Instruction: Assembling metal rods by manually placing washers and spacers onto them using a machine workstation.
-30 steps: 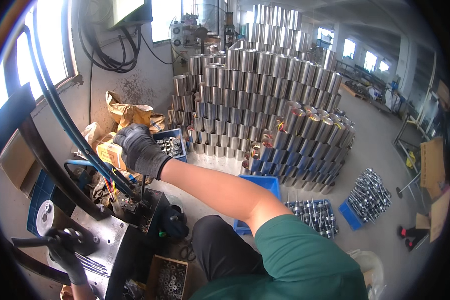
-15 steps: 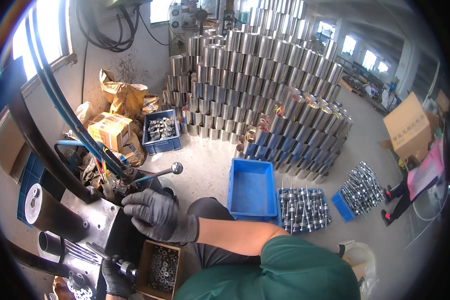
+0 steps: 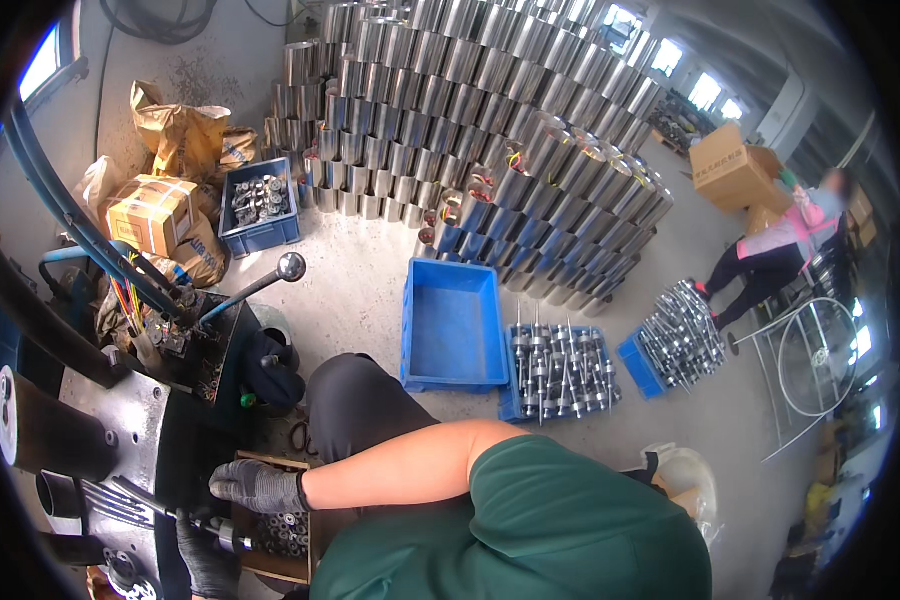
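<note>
My left hand, in a dark grey glove, is closed round a metal shaft at the lower left. The shaft has thicker ring-like parts near one end, and its thin end points toward the steel machine block. My right hand, gloved in grey, reaches over a cardboard box of small metal rings. Its fingers are stretched out side by side, close to the shaft and apart from it. The thumb and palm are hidden, and nothing shows in it.
A ball-topped lever rises from the machine. Beyond my knee stand an empty blue crate and blue bins of shafts. Steel cylinders are stacked high behind. At right a person handles a carton.
My right hand has come away from beside the lever, down toward the box and the shaft. My left hand keeps hold of the shaft. The view has shifted, and the other person is now bending at the carton.
</note>
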`<action>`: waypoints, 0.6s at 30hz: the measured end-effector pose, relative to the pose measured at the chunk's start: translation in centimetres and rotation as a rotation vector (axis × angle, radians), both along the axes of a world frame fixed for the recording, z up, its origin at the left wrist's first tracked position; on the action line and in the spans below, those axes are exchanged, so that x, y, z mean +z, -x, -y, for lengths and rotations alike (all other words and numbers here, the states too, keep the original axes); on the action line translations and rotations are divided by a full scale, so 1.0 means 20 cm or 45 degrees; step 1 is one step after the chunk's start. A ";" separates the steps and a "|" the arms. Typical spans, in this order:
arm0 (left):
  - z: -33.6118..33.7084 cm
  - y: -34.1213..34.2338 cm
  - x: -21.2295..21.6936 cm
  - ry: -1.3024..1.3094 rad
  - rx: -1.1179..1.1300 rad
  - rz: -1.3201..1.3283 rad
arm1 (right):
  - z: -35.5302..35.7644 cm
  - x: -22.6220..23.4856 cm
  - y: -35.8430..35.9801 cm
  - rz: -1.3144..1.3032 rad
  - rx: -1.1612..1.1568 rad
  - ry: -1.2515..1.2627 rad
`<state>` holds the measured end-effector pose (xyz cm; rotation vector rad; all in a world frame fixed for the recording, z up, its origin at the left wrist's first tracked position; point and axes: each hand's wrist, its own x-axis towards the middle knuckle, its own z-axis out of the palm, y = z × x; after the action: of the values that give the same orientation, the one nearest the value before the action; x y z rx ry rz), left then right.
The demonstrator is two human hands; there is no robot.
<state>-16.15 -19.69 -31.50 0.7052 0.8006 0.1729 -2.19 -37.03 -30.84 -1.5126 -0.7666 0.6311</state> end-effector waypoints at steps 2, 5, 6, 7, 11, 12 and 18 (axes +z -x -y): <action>0.09 -0.01 0.13 -0.024 -0.220 -0.223 | 0.00 -0.06 0.03 -0.287 0.054 0.036; 0.36 0.00 0.36 -0.116 -0.214 -0.276 | 0.00 0.03 0.11 -1.093 0.302 0.034; 0.36 0.00 0.34 -0.118 -0.221 -0.290 | 0.00 0.02 0.14 -1.457 0.331 0.017; 0.36 -0.01 0.31 -0.242 -0.304 -0.102 | -0.02 -0.01 0.15 -1.470 0.330 0.009; 0.24 -0.08 0.32 -0.547 -0.665 0.261 | -0.06 -0.05 0.15 -1.513 0.393 -0.363; 0.23 -0.08 0.34 -0.565 -0.701 0.393 | -0.03 0.04 0.15 -1.521 0.407 -0.366; 0.21 -0.12 0.47 -1.937 -0.816 0.339 | 0.05 0.19 -0.01 -1.462 0.124 -0.346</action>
<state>-13.80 -23.87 -22.16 2.2655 0.0085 0.2718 -1.97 -37.94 -27.10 -0.6575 -0.0162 1.2364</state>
